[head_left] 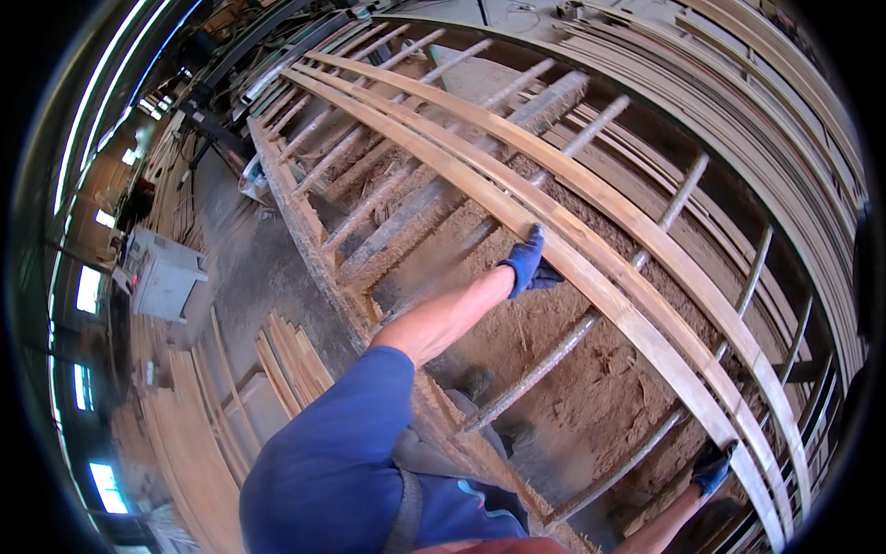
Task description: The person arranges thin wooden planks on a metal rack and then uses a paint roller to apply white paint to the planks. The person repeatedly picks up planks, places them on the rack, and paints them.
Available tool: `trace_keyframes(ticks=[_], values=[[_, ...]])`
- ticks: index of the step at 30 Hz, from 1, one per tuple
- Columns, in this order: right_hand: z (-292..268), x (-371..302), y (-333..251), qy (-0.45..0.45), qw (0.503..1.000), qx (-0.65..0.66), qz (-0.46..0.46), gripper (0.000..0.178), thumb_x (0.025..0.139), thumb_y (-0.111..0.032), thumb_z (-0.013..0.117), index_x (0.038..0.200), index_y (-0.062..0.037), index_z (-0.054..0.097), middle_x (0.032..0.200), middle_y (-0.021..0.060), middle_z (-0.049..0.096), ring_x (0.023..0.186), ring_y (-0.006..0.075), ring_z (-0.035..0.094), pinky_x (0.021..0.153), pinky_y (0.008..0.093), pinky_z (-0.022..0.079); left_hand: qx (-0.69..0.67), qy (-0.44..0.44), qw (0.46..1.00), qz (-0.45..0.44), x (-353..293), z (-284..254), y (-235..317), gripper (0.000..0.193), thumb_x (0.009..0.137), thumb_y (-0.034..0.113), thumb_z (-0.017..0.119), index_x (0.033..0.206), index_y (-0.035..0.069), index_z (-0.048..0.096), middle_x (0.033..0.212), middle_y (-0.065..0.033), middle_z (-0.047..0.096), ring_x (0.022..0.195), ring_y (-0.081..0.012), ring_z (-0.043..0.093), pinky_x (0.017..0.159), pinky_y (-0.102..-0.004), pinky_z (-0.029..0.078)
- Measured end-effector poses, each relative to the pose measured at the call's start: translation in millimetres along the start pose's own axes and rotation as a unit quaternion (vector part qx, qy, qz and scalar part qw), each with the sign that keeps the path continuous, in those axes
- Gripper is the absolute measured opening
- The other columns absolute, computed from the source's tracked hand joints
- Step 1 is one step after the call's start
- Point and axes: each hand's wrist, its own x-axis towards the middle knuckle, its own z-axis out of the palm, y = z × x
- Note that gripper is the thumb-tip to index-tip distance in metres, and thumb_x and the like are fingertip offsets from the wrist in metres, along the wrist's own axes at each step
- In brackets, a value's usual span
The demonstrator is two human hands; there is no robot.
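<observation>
where the right hand (710, 468) meets the board (646, 344), its grip is unclear.

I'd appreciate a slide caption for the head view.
Gloved left hand and right hand hold the nearest of three wooden boards across bars.

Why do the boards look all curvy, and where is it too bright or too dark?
In the head view, the boards look bowed because a fisheye lens bends straight edges, especially toward the rim; also in the head view, the windows glare white, the corners are black, and the right hand looks darker than the left hand.
</observation>
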Motion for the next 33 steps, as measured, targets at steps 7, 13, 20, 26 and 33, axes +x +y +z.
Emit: trace_keyframes(ticks=[7, 13, 20, 26, 33], values=[[-32.3, 34.6, 15.4, -0.084, 0.991, -0.057, 0.084, 0.043, 0.093, -0.04, 0.07, 0.125, -0.0132, 0.064, 0.103, 0.0069, 0.072, 0.079, 0.0177, 0.068, 0.065, 0.0254, 0.056, -0.005, 0.013, 1.0, -0.023, 6.3, -9.0, -2.6, 0.085, 0.088, 0.083, 0.032, 0.126, 0.013, 0.059, 0.105, -0.0135, 0.074, 0.085, -0.0255, 0.075, 0.066, -0.0371, 0.063], [-32.8, -23.6, -5.9, 0.017, 0.989, -0.138, 0.049, 0.038, 0.089, -0.055, 0.069, 0.096, -0.0171, 0.067, 0.07, -0.0016, 0.06, 0.05, 0.0084, 0.05, 0.041, 0.0196, 0.038, 0.021, -0.005, 1.0, -0.007, -52.8, -14.5, 5.2, 0.079, 0.093, 0.076, 0.033, 0.116, 0.006, 0.061, 0.09, -0.014, 0.075, 0.068, -0.0206, 0.074, 0.049, -0.0313, 0.059], [-110.0, -91.9, 27.3, 0.093, 0.978, -0.189, -0.002, 0.047, 0.091, -0.064, 0.06, 0.107, -0.0197, 0.063, 0.055, -0.0033, 0.046, 0.042, 0.009, 0.039, 0.035, 0.0227, 0.029, 0.022, 0.013, 0.998, -0.063, -124.7, -74.6, -58.1, 0.07, 0.098, 0.069, 0.033, 0.119, 0.008, 0.061, 0.086, -0.0158, 0.074, 0.069, -0.0195, 0.074, 0.054, -0.0303, 0.059], [28.0, -123.6, 21.4, -0.031, 0.986, -0.112, 0.121, 0.063, 0.096, -0.057, 0.056, 0.137, -0.0093, 0.052, 0.128, 0.016, 0.059, 0.107, 0.0291, 0.062, 0.088, 0.0424, 0.054, -0.01, -0.086, 0.995, -0.048, -101.5, -109.8, -40.7, 0.075, 0.097, 0.071, 0.034, 0.117, 0.004, 0.061, 0.085, -0.0181, 0.073, 0.067, -0.0267, 0.072, 0.058, -0.0351, 0.059], [136.1, -2.1, 55.4, -0.062, 0.973, -0.191, 0.112, 0.062, 0.094, -0.06, 0.056, 0.098, 0.0016, 0.063, 0.074, 0.0184, 0.068, 0.057, 0.0269, 0.066, 0.046, 0.0377, 0.052, 0.022, -0.05, 0.998, -0.032, 1.9, -141.4, 3.8, 0.085, 0.089, 0.081, 0.034, 0.134, 0.013, 0.059, 0.124, -0.0036, 0.068, 0.1, -0.016, 0.065, 0.071, -0.0274, 0.052]])
